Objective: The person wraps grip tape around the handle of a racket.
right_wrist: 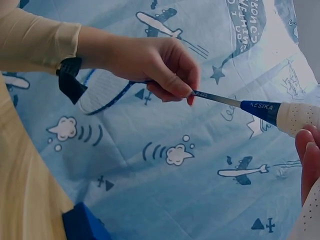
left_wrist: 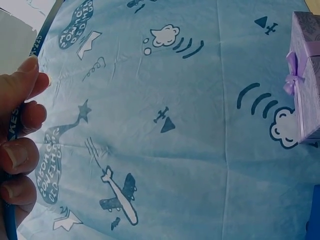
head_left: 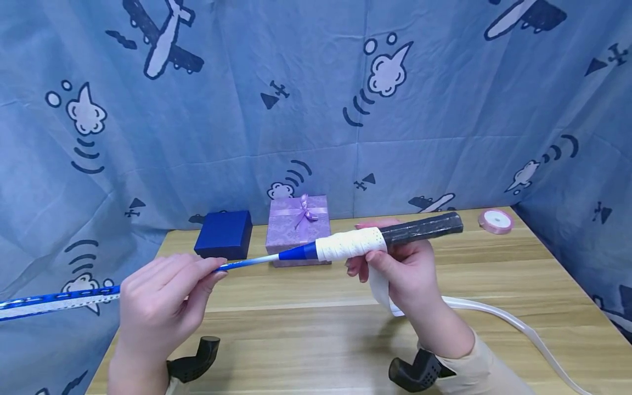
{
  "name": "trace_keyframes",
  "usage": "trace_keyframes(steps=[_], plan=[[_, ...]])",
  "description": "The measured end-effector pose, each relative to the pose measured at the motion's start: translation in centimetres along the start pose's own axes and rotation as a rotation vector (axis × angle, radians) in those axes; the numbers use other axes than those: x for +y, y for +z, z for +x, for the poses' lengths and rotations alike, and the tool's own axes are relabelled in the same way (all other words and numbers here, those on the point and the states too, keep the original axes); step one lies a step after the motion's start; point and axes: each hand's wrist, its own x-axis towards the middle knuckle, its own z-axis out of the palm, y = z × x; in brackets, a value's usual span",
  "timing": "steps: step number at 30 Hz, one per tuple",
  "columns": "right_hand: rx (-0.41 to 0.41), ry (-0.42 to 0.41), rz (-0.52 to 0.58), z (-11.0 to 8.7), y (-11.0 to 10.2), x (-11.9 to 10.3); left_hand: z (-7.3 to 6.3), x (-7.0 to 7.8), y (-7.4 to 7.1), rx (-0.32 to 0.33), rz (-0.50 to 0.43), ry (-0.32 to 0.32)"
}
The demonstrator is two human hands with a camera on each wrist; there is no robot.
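Observation:
A blue and white badminton racket [head_left: 298,252] is held level above the table, its head running off to the left. My left hand [head_left: 163,302] pinches the thin shaft between thumb and fingers; the right wrist view also shows this. White perforated grip tape [head_left: 345,244] is wound around the part of the handle beside the blue cone. Beyond the tape, the black handle end [head_left: 427,227] is uncovered. My right hand [head_left: 407,274] grips the handle at the edge of the winding, its thumb on the tape. A loose tape tail [head_left: 498,311] hangs below that hand and trails right.
At the back of the wooden table [head_left: 306,340] stand a dark blue box [head_left: 224,233] and a purple gift box [head_left: 296,222] with a bow. A pink ribbon roll [head_left: 496,220] lies at the back right. A blue patterned curtain [head_left: 316,120] hangs behind.

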Motion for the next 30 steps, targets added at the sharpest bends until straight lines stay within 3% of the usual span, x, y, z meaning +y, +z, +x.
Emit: trace_keyframes(steps=[5,10,13,20,30], plan=[[0.053,0.03,-0.008,-0.15,0.34,-0.05,0.08,0.12,0.17,0.01,0.009,0.004],[0.131,0.101,-0.104,-0.39,0.51,-0.2,-0.03,0.25,0.36,0.03,0.036,0.006],[0.106,0.113,-0.115,-0.29,0.43,-0.21,-0.15,0.19,0.32,0.053,0.035,0.012],[-0.058,0.077,0.0,-0.05,-0.27,-0.19,-0.4,-0.05,0.14,0.038,0.023,0.002],[0.037,0.064,-0.047,-0.09,-0.05,-0.14,-0.12,0.16,0.26,0.018,0.017,0.003]])
